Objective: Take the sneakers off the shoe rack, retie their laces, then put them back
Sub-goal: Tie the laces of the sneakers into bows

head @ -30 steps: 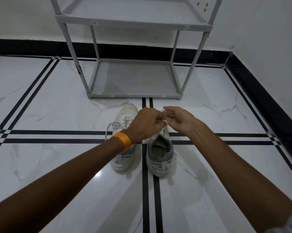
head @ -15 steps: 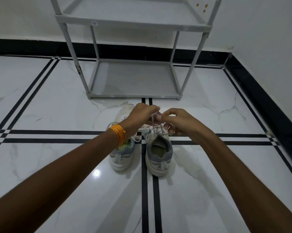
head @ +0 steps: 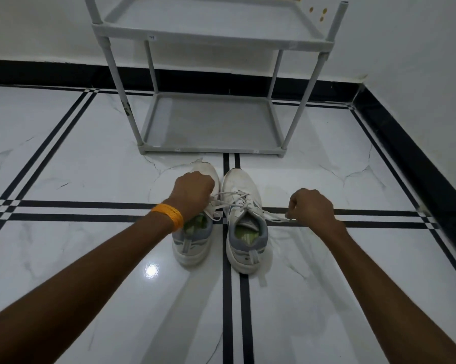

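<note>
Two white sneakers with grey heels stand side by side on the floor, toes toward the rack. My left hand [head: 194, 194], with an orange band at the wrist, hovers over the left sneaker [head: 192, 244] and grips one lace end of the right sneaker [head: 244, 224]. My right hand [head: 311, 207] is out to the right of that shoe, closed on the other lace end [head: 274, 216]. Both laces are stretched taut sideways across the shoe's tongue. The grey shoe rack [head: 211, 149] stands just beyond, its shelves bare.
White marble floor with black inlay lines [head: 228, 311] runs under the shoes. A black skirting [head: 405, 153] and white wall close the right side and the back. A light glare spot [head: 152, 270] lies left of the heels.
My hands were together over the right sneaker's laces; now they have pulled apart, left hand to the left and right hand far to the right, drawing the laces tight.
</note>
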Tool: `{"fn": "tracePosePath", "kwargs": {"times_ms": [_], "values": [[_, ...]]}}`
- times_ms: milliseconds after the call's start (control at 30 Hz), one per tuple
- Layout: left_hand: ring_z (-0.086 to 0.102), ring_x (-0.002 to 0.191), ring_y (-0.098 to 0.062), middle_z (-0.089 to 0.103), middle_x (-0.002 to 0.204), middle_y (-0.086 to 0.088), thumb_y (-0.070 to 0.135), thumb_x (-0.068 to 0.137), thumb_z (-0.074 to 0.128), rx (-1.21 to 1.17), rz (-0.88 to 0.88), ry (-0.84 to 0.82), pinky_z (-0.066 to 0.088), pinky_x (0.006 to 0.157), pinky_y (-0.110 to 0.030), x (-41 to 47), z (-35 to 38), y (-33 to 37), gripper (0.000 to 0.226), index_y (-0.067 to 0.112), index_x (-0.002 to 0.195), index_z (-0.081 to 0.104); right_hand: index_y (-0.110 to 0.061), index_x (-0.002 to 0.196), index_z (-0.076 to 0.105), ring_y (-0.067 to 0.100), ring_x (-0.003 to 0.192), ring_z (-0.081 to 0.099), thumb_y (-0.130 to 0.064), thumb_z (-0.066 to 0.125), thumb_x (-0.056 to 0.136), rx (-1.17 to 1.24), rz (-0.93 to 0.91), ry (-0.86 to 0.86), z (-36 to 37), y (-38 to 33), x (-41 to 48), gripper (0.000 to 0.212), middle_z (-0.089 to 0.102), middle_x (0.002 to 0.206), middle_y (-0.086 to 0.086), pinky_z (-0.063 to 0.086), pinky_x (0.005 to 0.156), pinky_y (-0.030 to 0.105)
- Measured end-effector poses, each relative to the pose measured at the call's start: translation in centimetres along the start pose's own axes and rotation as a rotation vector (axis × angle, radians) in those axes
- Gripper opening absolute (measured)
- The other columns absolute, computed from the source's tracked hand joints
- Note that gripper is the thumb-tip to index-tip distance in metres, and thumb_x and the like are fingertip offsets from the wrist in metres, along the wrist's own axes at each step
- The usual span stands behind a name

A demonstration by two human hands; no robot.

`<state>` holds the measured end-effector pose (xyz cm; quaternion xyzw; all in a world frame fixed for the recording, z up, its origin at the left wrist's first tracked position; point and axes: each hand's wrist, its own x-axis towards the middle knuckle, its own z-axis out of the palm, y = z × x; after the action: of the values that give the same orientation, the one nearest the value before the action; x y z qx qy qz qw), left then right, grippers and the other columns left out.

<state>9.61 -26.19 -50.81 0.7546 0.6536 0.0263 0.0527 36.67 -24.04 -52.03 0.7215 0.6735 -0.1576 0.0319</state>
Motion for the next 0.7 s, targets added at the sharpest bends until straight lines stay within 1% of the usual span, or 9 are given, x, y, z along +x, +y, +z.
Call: {"fn": "tracePosePath", "kwargs": {"times_ms": [100, 167, 233, 300, 400, 467, 533, 600, 700], "values": [[0.066, 0.092, -0.031, 0.057, 0.121, -0.014, 0.009, 0.088, 0.058, 0.207, 0.005, 0.026, 0.041, 0.066, -0.036, -0.7, -0.4, 3.2, 0.02, 0.007, 0.105, 0.067, -0.019, 0.108, 0.07, 0.025, 0.107, 0.062, -0.026, 0.066, 0.088, 0.004, -0.091, 0.0, 0.8, -0.7, -0.3, 0.022, 0.066, 0.115, 0.006, 0.046, 0.078, 0.031], [0.066, 0.094, -0.032, 0.055, 0.122, -0.015, 0.005, 0.087, 0.058, 0.212, 0.033, 0.003, 0.041, 0.066, -0.037, -0.6, -0.2, 4.8, 0.022, 0.007, 0.107, 0.066, -0.018, 0.109, 0.07, 0.026, 0.109, 0.06, -0.027, 0.062, 0.09, 0.073, -0.189, 0.059, 0.7, -1.7, -0.6, 0.022, 0.063, 0.117, 0.005, 0.047, 0.082, 0.033], [0.065, 0.096, -0.034, 0.061, 0.114, -0.015, 0.008, 0.086, 0.059, 0.081, 0.104, -0.026, 0.048, 0.073, -0.038, -0.5, 0.7, 5.5, 0.021, 0.007, 0.106, 0.067, -0.019, 0.099, 0.075, 0.022, 0.098, 0.065, -0.029, 0.065, 0.087, 0.213, -0.26, 0.022, 0.6, -2.9, -1.0, 0.018, 0.071, 0.107, 0.001, 0.053, 0.082, 0.034], [0.065, 0.094, -0.034, 0.067, 0.105, -0.014, 0.015, 0.087, 0.059, -0.099, 0.146, -0.056, 0.054, 0.079, -0.04, -0.7, 1.5, 5.5, 0.019, 0.008, 0.102, 0.068, -0.016, 0.09, 0.077, 0.021, 0.087, 0.068, -0.027, 0.07, 0.082, 0.257, -0.303, -0.047, 0.9, -3.9, -1.6, 0.015, 0.075, 0.093, 0.001, 0.055, 0.077, 0.034], [0.064, 0.087, -0.033, 0.07, 0.093, -0.015, 0.015, 0.09, 0.055, -0.271, 0.131, -0.053, 0.053, 0.077, -0.041, -0.9, 2.5, 5.2, 0.013, 0.007, 0.094, 0.065, -0.011, 0.083, 0.074, 0.024, 0.078, 0.067, -0.019, 0.07, 0.082, 0.201, -0.342, -0.018, 1.6, -4.6, -2.0, 0.009, 0.074, 0.084, 0.006, 0.055, 0.071, 0.036], [0.065, 0.084, -0.032, 0.072, 0.089, -0.014, 0.014, 0.091, 0.056, -0.402, 0.084, -0.038, 0.053, 0.075, -0.037, -0.7, 2.7, 4.7, 0.011, 0.009, 0.093, 0.066, -0.014, 0.078, 0.07, 0.022, 0.073, 0.065, -0.017, 0.067, 0.084, 0.212, -0.382, 0.006, 1.7, -4.5, -1.9, 0.008, 0.073, 0.08, 0.005, 0.052, 0.067, 0.033], [0.066, 0.082, -0.029, 0.073, 0.086, -0.013, 0.016, 0.092, 0.059, -0.493, 0.053, -0.021, 0.055, 0.075, -0.036, -0.5, 2.9, 4.3, 0.01, 0.012, 0.092, 0.068, -0.016, 0.079, 0.068, 0.023, 0.071, 0.064, -0.016, 0.066, 0.086, 0.211, -0.398, 0.045, 1.6, -4.3, -1.8, 0.007, 0.072, 0.077, 0.005, 0.05, 0.066, 0.032], [0.065, 0.08, -0.029, 0.072, 0.083, -0.014, 0.017, 0.092, 0.059, -0.47, 0.065, -0.005, 0.053, 0.071, -0.036, -0.6, 3.3, 4.0, 0.009, 0.012, 0.088, 0.067, -0.014, 0.082, 0.069, 0.022, 0.069, 0.065, -0.013, 0.066, 0.085, 0.219, -0.386, 0.092, 1.6, -3.8, -1.8, 0.004, 0.073, 0.076, 0.005, 0.048, 0.064, 0.03], [0.062, 0.077, -0.033, 0.069, 0.08, -0.015, 0.014, 0.087, 0.055, -0.323, 0.098, -0.007, 0.046, 0.065, -0.037, -0.9, 3.6, 3.5, 0.009, 0.009, 0.084, 0.061, -0.013, 0.08, 0.07, 0.023, 0.068, 0.065, -0.008, 0.066, 0.081, 0.204, -0.347, 0.122, 2.6, -3.2, -2.0, 0.006, 0.072, 0.072, 0.005, 0.044, 0.058, 0.028]]}}
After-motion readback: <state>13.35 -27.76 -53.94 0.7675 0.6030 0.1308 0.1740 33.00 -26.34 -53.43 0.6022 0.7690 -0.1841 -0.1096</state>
